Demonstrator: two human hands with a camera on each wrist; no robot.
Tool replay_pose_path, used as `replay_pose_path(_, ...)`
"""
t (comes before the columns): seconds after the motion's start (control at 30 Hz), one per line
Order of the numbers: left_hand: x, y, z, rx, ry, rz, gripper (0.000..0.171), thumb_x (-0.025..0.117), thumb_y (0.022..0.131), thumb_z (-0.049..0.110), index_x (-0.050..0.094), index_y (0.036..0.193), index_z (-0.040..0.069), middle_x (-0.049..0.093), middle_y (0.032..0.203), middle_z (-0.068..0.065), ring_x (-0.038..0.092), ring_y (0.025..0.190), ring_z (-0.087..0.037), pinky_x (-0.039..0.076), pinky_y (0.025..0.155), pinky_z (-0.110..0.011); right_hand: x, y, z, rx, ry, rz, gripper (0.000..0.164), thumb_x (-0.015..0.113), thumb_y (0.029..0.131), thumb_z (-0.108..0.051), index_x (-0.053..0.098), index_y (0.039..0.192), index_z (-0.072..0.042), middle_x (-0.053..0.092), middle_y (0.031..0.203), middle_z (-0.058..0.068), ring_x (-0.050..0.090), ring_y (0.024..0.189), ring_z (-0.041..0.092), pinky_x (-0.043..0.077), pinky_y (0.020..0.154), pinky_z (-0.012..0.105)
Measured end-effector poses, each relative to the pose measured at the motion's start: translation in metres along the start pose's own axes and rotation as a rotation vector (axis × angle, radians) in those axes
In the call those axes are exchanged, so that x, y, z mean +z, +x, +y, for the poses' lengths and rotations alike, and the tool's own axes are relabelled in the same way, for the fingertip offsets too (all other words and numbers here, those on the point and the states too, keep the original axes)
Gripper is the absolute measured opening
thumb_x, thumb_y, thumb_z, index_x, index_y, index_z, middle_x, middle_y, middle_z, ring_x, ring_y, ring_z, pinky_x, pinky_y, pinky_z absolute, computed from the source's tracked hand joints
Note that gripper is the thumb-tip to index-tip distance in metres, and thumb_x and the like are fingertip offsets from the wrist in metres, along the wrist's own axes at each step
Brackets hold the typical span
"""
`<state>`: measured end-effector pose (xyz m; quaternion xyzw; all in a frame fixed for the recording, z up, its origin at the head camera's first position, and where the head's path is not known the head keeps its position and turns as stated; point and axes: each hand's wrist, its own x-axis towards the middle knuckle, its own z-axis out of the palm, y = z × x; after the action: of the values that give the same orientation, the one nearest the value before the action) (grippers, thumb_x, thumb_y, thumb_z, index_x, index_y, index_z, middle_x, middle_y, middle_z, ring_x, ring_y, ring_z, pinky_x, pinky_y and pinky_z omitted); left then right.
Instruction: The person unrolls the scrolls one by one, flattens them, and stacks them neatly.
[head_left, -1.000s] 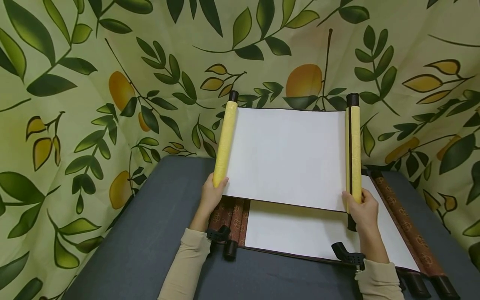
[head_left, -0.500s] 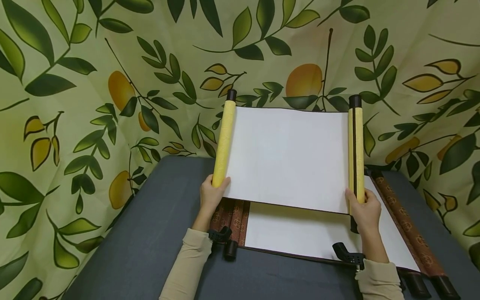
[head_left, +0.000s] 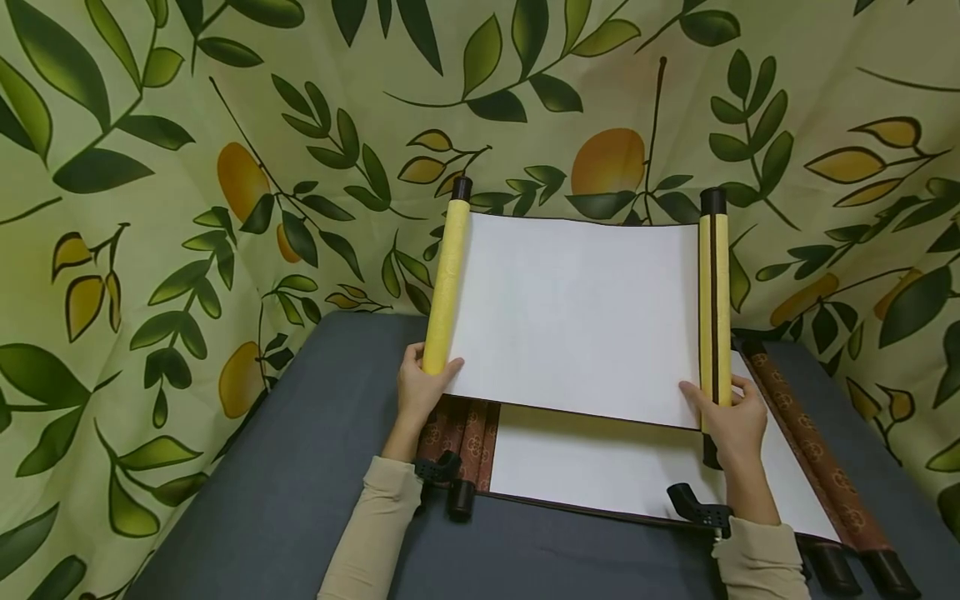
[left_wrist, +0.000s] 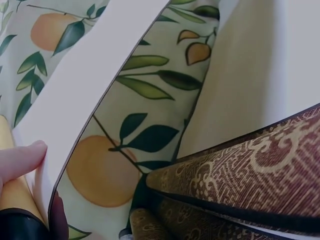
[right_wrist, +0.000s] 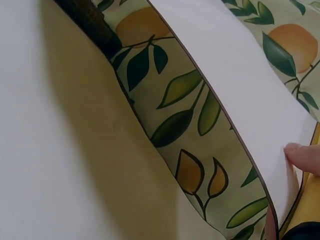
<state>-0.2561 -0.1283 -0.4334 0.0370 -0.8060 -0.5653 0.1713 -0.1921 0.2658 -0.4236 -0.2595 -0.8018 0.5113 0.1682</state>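
A blank white scroll (head_left: 577, 317) hangs unrolled in the air between both hands, tilted toward the camera. Its left yellow roller (head_left: 446, 287) has a black end cap; the left hand (head_left: 422, 387) grips it near the lower end, thumb in front. The right hand (head_left: 735, 421) holds the right yellow roller (head_left: 722, 308), which carries a dark stripe, near its lower end. In the right wrist view the right thumb (right_wrist: 304, 157) lies on the white sheet beside the roller. In the left wrist view the left thumb (left_wrist: 22, 161) presses the sheet's edge. Fingers behind the rollers are mostly hidden.
Beneath the held scroll, a larger white scroll (head_left: 600, 475) lies spread on the grey table (head_left: 300, 467). Brown patterned rollers with black caps flank it, at left (head_left: 472, 446) and right (head_left: 821, 458). A leaf-printed cloth (head_left: 337, 167) hangs behind and at the sides.
The right hand and its roller have shifted slightly right, the left roller slightly left, so a little more white sheet shows. The right thumb has moved left onto the sheet.
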Motion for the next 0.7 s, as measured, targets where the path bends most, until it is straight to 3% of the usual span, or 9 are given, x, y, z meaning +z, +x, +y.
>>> replay_pose_path(0.17,-0.002,0.002,0.000,-0.008,0.015,-0.004,0.060,0.077,0.081,0.024,0.047,0.127,0.000,0.064,0.093,-0.026,0.054,0.062,-0.019,0.041,0.054,-0.025,-0.002,0.002,0.001,-0.019,0.000,-0.008,0.069,0.065,0.088,-0.031,0.034,0.139,0.005,0.053,0.125,0.030,0.043,0.058,-0.010,0.041,0.049,0.015)
replay_pose_path(0.43,-0.006,0.002,0.001,0.016,0.028,0.005,0.047,0.072,0.084,0.021,0.051,0.122,0.003,0.061,0.079,-0.019,0.048,0.057,-0.014,0.039,0.052,-0.025,-0.004,0.005,0.005,-0.093,-0.055,0.010,0.052,0.061,0.091,-0.029,0.043,0.128,0.002,0.062,0.107,0.030,0.046,0.054,-0.007,0.043,0.047,0.019)
replay_pose_path(0.53,-0.008,0.003,0.000,0.037,0.024,0.004,0.045,0.071,0.084,0.019,0.052,0.121,0.001,0.059,0.079,-0.018,0.046,0.057,-0.013,0.038,0.052,-0.026,-0.005,0.005,0.005,-0.086,-0.074,0.007,0.053,0.060,0.091,-0.032,0.045,0.131,-0.001,0.061,0.104,0.022,0.045,0.056,-0.007,0.043,0.049,0.018)
replay_pose_path(0.7,-0.011,0.005,-0.003,0.045,0.013,-0.010,0.042,0.071,0.085,0.019,0.056,0.119,0.001,0.061,0.093,-0.022,0.048,0.068,-0.014,0.039,0.059,-0.025,-0.009,0.006,0.005,-0.078,-0.091,0.004,0.056,0.060,0.092,-0.037,0.048,0.134,-0.003,0.052,0.097,0.003,0.042,0.063,-0.006,0.040,0.053,0.015)
